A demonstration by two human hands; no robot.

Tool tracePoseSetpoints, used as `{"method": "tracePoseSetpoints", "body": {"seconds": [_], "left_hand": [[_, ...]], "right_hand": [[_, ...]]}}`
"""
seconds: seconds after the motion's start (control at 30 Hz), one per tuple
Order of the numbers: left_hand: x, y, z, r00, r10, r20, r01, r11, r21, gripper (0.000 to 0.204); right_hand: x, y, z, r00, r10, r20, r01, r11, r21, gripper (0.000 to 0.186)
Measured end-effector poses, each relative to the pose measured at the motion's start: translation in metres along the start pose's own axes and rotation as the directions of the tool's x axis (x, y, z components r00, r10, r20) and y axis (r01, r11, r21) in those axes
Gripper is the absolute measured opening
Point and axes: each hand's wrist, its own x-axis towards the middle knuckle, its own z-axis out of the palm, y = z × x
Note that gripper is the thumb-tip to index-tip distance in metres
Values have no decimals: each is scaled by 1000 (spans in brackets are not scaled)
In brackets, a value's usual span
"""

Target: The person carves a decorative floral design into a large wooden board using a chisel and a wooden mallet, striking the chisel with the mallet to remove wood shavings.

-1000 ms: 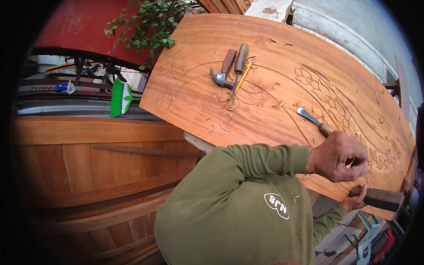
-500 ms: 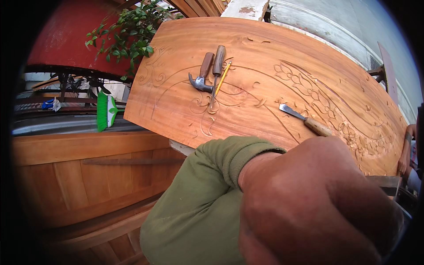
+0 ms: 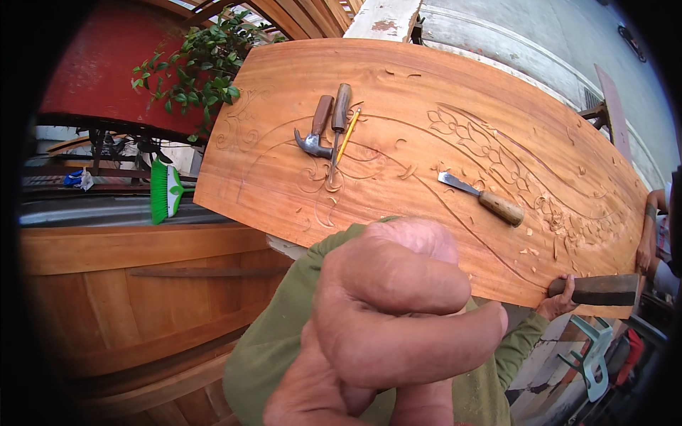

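Observation:
Very close to the camera, my left hand (image 3: 398,312) is curled into a loose fist, with nothing seen sticking out of it. My right hand (image 3: 558,304) grips the near end of a dark rectangular block (image 3: 604,290) at the right front edge of a carved wooden panel (image 3: 284,188). Beyond my left hand lies a wood-handled chisel (image 3: 501,207), its blade pointing left. Farther left on the panel, a claw hammer (image 3: 318,128), a second chisel (image 3: 340,106) with a long shaft and a yellow pencil (image 3: 349,135) lie close together.
Wood shavings (image 3: 408,171) lie scattered over the panel. Another person's arm (image 3: 647,234) is at its right end. A green brush (image 3: 165,190) and a leafy plant (image 3: 202,67) are at left. Wooden boards (image 3: 128,245) stand at lower left, a pale green plastic chair (image 3: 588,355) at lower right.
My left hand has moved left and turned, its curled fingers now showing. My right hand and most of the dark block have come into view. The tools keep their places on the panel.

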Motion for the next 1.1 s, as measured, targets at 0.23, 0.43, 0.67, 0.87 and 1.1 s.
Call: {"method": "tracePoseSetpoints", "body": {"seconds": [0.23,0.43,0.67,0.87,1.1], "left_hand": [[-2,2,4,1000,9,10,-10,996,89,31],[-34,-36,10,995,-96,14,87,943,322,33],[-194,-102,-1,703,-638,315,231,624,747,46],[-261,-110,-21,518,-780,351,84,455,886,65],[-278,-120,-21,428,-849,308,202,423,883,63]], "right_hand": [[2,0,-3,999,29,16,-28,1000,-12,18],[-3,-6,5,1000,-3,20,3,1000,-10,20],[4,4,-8,999,38,21,-37,998,-49,31],[8,10,-16,999,33,44,-30,998,-60,37],[7,10,-13,998,41,42,-41,999,-11,35]]}}
